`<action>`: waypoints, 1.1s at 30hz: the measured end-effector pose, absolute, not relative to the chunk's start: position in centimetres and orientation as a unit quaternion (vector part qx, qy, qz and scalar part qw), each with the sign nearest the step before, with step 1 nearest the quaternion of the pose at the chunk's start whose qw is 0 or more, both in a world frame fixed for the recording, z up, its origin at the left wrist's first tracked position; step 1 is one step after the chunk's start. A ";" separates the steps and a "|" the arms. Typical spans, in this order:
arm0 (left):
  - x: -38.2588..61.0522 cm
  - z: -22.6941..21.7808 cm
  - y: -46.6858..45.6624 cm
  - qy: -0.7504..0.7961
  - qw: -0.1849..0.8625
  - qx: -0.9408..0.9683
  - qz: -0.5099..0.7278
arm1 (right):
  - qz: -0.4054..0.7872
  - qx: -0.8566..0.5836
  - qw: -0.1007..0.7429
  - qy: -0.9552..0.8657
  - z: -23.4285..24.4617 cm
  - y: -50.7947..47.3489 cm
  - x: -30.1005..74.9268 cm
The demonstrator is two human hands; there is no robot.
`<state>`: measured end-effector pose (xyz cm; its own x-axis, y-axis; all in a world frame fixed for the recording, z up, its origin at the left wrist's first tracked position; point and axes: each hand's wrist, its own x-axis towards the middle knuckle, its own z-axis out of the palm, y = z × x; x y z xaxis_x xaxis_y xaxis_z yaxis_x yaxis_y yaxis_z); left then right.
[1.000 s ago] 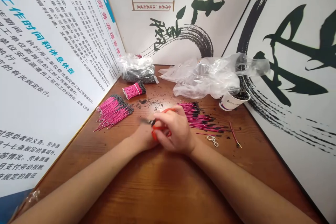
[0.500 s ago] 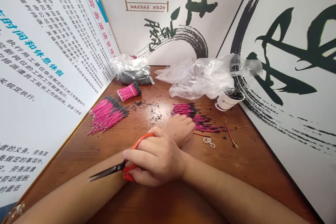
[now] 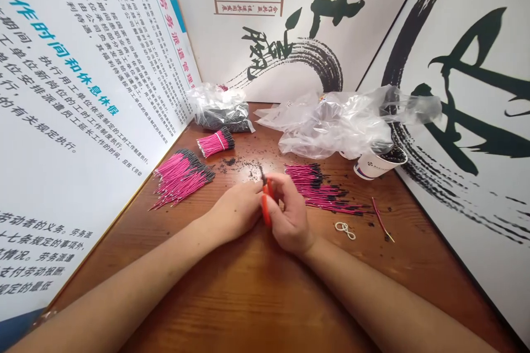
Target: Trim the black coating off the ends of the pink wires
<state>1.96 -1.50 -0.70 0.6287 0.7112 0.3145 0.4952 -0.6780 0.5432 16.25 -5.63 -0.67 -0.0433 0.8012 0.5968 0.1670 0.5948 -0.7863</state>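
Observation:
In the head view my right hand [image 3: 292, 218] grips red-handled scissors [image 3: 267, 204], their dark blades pointing away from me. My left hand [image 3: 238, 209] lies low over the table, right beside the scissors, with its fingers bent inward. Its fingertips are hidden behind the scissors and my right hand, so whatever they pinch cannot be made out. Just beyond my right hand spreads a loose pile of pink wires with black ends [image 3: 318, 187]. To the left of my left hand lies a larger heap of pink wires [image 3: 184, 176].
A banded wire bundle [image 3: 215, 143] lies behind the left heap, near a bag of black pieces [image 3: 226, 116]. Clear plastic bags [image 3: 323, 127] and a paper cup [image 3: 379, 165] stand back right. White rubber bands [image 3: 345, 230] and a dark red wire [image 3: 381, 219] lie at right. Black crumbs dot the table.
My left hand has drawn back left from the right-hand pile, and my forearms no longer cross. My right hand has swung the scissors from pointing left to pointing away. The view has shifted slightly.

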 end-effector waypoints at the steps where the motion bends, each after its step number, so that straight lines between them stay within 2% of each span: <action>1: 2.2 -0.5 -1.6 0.330 0.185 0.900 0.217 | 0.285 -0.368 0.594 -0.656 -0.9 -5.3 16.5; 5: 1.7 0.7 -1.5 0.371 0.145 0.903 0.160 | 0.306 -0.386 0.603 -0.627 -1.4 -4.3 17.1; 8: 1.1 1.4 -0.5 0.462 0.145 0.851 0.201 | 0.283 -0.434 0.578 -0.630 -1.5 -4.0 17.2; 13: 0.8 0.6 0.8 0.450 0.289 0.748 0.394 | 0.157 -0.495 0.500 -0.693 -1.2 -3.3 17.9; 16: 0.9 0.0 0.7 0.408 0.357 0.706 0.455 | 0.160 -0.466 0.461 -0.739 -1.1 -2.7 18.3; 18: 0.9 -0.1 0.5 0.395 0.366 0.695 0.478 | 0.170 -0.438 0.447 -0.761 -1.0 -2.3 18.6; 33: 0.5 -0.4 1.2 0.415 0.389 0.660 0.492 | 0.120 -0.455 0.364 -0.804 -0.8 -2.1 19.4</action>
<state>0.53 1.18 -0.45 0.1729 0.9293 0.3263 0.1651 -0.3540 0.9206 19.40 -2.06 -0.77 -0.3211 0.8187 0.4761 0.6436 0.5575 -0.5244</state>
